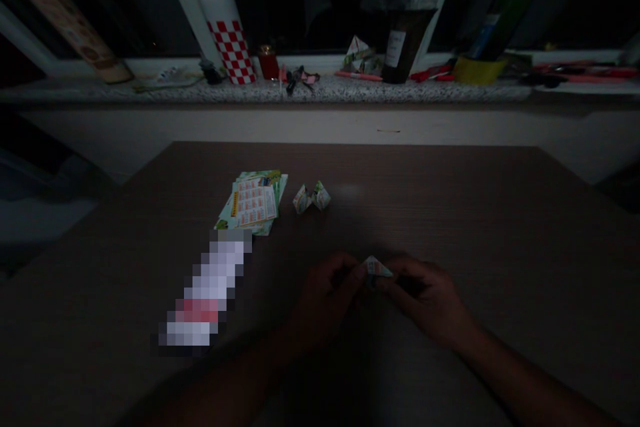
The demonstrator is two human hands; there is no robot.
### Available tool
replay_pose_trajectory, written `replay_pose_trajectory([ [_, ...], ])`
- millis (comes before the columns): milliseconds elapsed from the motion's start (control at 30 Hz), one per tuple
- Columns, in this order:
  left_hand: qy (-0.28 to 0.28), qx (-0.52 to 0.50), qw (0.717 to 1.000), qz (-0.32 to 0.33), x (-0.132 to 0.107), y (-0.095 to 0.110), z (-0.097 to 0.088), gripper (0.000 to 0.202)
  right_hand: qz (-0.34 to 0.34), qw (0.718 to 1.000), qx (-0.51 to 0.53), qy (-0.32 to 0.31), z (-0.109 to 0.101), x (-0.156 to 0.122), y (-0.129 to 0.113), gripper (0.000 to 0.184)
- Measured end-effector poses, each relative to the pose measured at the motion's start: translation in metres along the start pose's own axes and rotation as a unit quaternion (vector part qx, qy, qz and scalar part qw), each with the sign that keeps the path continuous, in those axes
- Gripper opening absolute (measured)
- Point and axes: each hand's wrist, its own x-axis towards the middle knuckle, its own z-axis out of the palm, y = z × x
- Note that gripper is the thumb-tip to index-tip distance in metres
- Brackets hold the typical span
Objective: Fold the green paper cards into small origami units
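Note:
Both my hands meet low in the middle of a dark wooden table point(450, 200). My left hand point(325, 297) and my right hand point(427, 297) pinch a small folded piece of printed paper point(376, 267) between their fingertips, just above the tabletop. Two small folded paper shapes point(311, 197) lie side by side further back on the table. A stack of printed sheets point(254, 203) lies to their left.
A blurred-out oblong object point(207, 293) lies on the table at the left. On the stone windowsill point(150, 90) behind stand a red-and-white checked bottle point(225, 20), a small red jar point(269, 62), a dark bottle point(405, 40), a green bottle point(505, 7) and scattered small items. The room is dim.

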Motion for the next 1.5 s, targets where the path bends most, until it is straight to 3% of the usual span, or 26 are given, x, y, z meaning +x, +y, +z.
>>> replay_pose_trajectory([
  [167, -0.046, 0.052, 0.997, -0.017, 0.001, -0.001, 0.001, 0.031, 0.0, 0.998, -0.012, 0.06, -0.001, 0.0, -0.001, 0.017],
  [333, -0.09, 0.132, 0.987, 0.003, -0.002, -0.001, 0.003, 0.033, 0.004, 1.0, 0.0, 0.026, -0.001, -0.001, -0.001, 0.02],
  [600, -0.122, 0.118, 0.986, 0.007, -0.003, 0.002, 0.001, 0.034, -0.032, 0.999, -0.03, 0.024, -0.001, -0.002, -0.007, 0.019],
  [833, -0.091, 0.056, 0.994, -0.03, -0.003, 0.0, 0.0, 0.035, 0.033, 0.997, 0.068, 0.018, 0.0, -0.005, 0.008, 0.025],
  [1300, -0.098, 0.062, 0.993, -0.01, -0.003, -0.005, -0.001, 0.033, -0.032, 0.999, -0.014, 0.009, -0.006, -0.001, -0.003, 0.025],
  [1500, -0.073, 0.005, 0.997, 0.022, -0.001, -0.004, 0.001, 0.026, -0.058, 0.995, -0.044, -0.074, -0.007, -0.002, 0.001, 0.03],
])
